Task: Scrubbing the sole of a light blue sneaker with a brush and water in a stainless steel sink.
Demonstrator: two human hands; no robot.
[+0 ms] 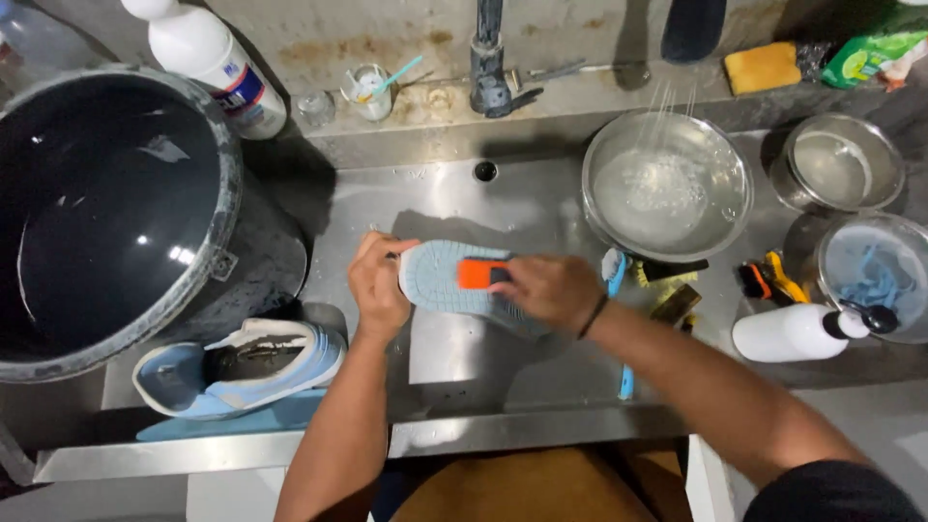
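Over a wet steel tabletop [464, 358], the left hand [379, 286] grips the toe of a pale blue shoe [440, 275] turned sole-up, while the right hand [546, 288] presses an orange brush [480, 274] on its sole. Left of the hands lies a second shoe [242, 372] beside a dark water bucket [106, 213]; beyond the right hand sits a soapy steel bowl [667, 184]. The shoe could slip on the wet metal if the left hand loosens.

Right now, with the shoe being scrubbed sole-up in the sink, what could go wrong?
The left hand grips only the toe of the shoe, so a hard stroke of the brush under the right hand may twist it loose. That elbow could also tip the white bottle.
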